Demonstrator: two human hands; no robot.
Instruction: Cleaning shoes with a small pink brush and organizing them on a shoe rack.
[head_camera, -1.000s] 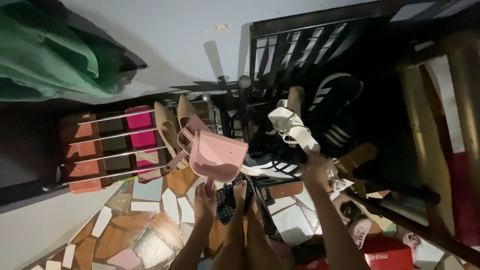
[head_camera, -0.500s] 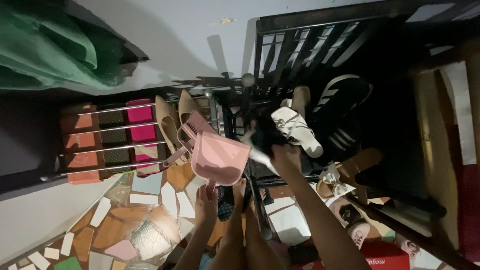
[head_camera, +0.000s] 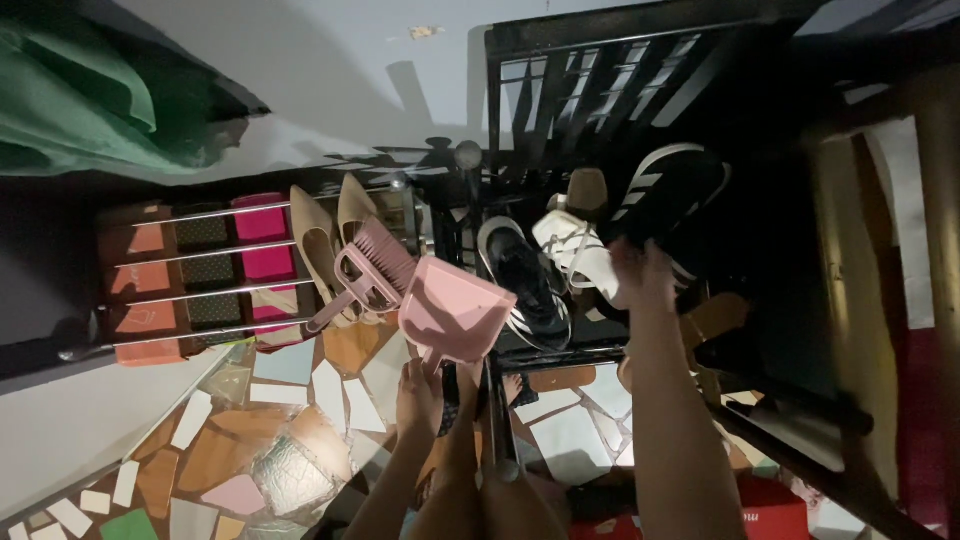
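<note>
Rack (head_camera: 520, 355): a dark metal shoe rack against the pale wall; its shelf carries the shoes in a row, toes toward the wall, so pairs fit side by side. The front rail runs just above the person's feet.

Low rack (head_camera: 190, 270): a second, lower rack with chrome bars at the left, holding flat orange, pink and patterned boxes under the bars.

Floor (head_camera: 270, 440): broken-tile mosaic, in front of both racks.

Green cloth (head_camera: 70, 100): hangs at the upper left corner, well apart from the hands.

Striped shoe (head_camera: 665, 195): dark with white stripes, at the back right of the rack shelf, just beyond the right hand.

Sneaker (head_camera: 525, 280): black with a white sole, lying on the rack shelf near its front edge, between the dustpan and the white sandal; no hand touches it.

Dustpan (head_camera: 452, 310): pink, held tilted by its handle, its mouth toward the rack's left front corner, probably kept up off the floor while the other hand works.

White sandal (head_camera: 580, 255): strappy, on the shelf just right of the sneaker, beside the right hand.

Beige heels (head_camera: 330, 240): a pair leaning at the low rack's right end.

Brush (head_camera: 365, 275): pink, propped against the heels, touching them.

Right hand (head_camera: 640, 275): reaches over the shelf among the sandal and striped shoe; blurred, so its grip cannot be told.

Left hand (head_camera: 418, 395): closed around the dustpan handle, below the shelf's front edge.
</note>
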